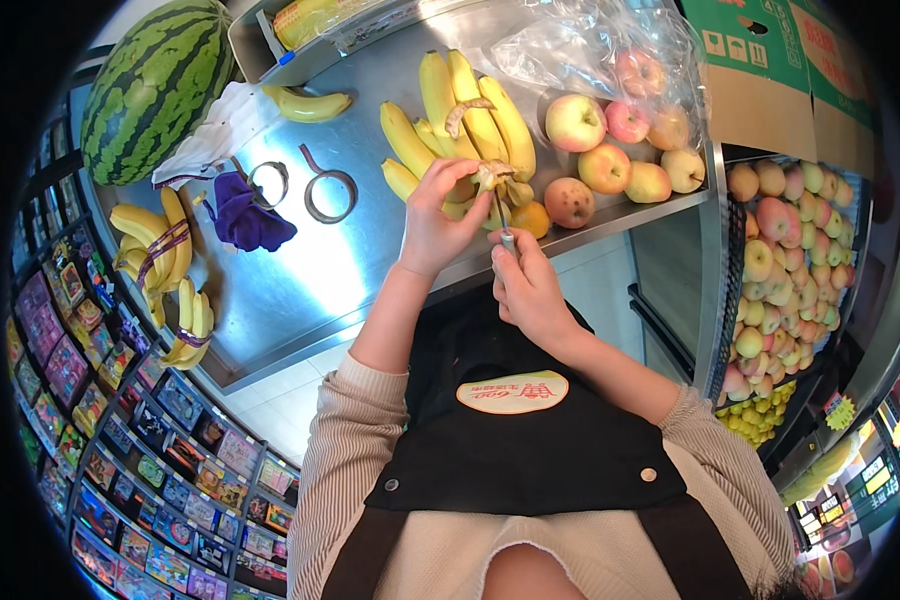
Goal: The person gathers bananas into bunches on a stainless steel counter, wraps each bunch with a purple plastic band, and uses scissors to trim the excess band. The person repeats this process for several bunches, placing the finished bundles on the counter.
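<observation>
A bunch of yellow bananas (484, 124) lies on the steel table, its cut crown (496, 174) turned toward me. My left hand (442, 214) pinches the crown between thumb and fingers. In my right hand (529, 285) is a small knife (507, 237) with a grey handle, its narrow blade pointing up against the underside of the crown. A curled brown-and-pale scrap of peel or stem (465, 112) rests across the bananas. Close to the right of the blade sit an orange (531, 219) and a spotted apple (570, 202).
More apples (604, 168) and a clear plastic bag (570, 45) lie at the right. Leftward are tape rolls (330, 196), a purple cloth (247, 214), a single banana (311, 105), taped bananas (161, 244) and a watermelon (157, 90). The steel table's (285, 360) raised edge runs before me.
</observation>
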Demonstrator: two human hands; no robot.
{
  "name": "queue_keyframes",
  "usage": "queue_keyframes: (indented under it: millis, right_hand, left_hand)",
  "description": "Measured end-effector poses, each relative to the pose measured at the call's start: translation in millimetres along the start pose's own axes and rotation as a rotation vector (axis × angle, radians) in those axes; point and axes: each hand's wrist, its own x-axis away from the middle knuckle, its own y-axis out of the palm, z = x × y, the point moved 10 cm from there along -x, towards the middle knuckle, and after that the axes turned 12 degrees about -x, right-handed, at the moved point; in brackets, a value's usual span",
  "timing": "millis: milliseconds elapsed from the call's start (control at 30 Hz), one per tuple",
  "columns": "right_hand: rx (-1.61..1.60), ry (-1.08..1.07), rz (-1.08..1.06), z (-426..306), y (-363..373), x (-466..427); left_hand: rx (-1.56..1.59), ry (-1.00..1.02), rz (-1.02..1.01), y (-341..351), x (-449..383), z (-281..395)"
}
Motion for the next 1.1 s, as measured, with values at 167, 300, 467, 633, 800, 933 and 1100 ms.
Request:
queue_keyframes:
  millis: [167,300,467,633,800,933,1100]
  right_hand:
    - [0.016,0.017,-0.015,-9.1,-2.8,-21.9]
    - [0.12,0.24,-0.133,-28.6,-4.9,-33.1]
    - [0.218,0.2,-0.167,-41.5,1.3,-33.3]
    - [0.357,0.186,-0.129,-61.1,6.7,-30.7]
    - [0.473,0.112,-0.084,-75.6,2.5,-27.9]
    - [0.637,-0.371,-0.139,-189.7,21.0,2.3]
    - [0.899,-1.02,0.149,-327.8,19.7,34.1]
  left_hand:
    - [0.012,-0.051,0.027,0.7,5.3,-4.4]
    - [-0.041,-0.077,0.006,1.0,0.0,0.9]
    - [-0.07,-0.073,0.035,4.5,-5.4,1.9]
    - [-0.107,0.001,0.085,-0.5,-11.3,9.8]
    - [-0.108,-0.043,0.084,3.7,-15.1,12.8]
    - [-0.134,-0.137,-0.103,31.1,-5.5,-9.9]
    - [-0.062,-0.033,0.0,19.7,-14.8,-2.2]
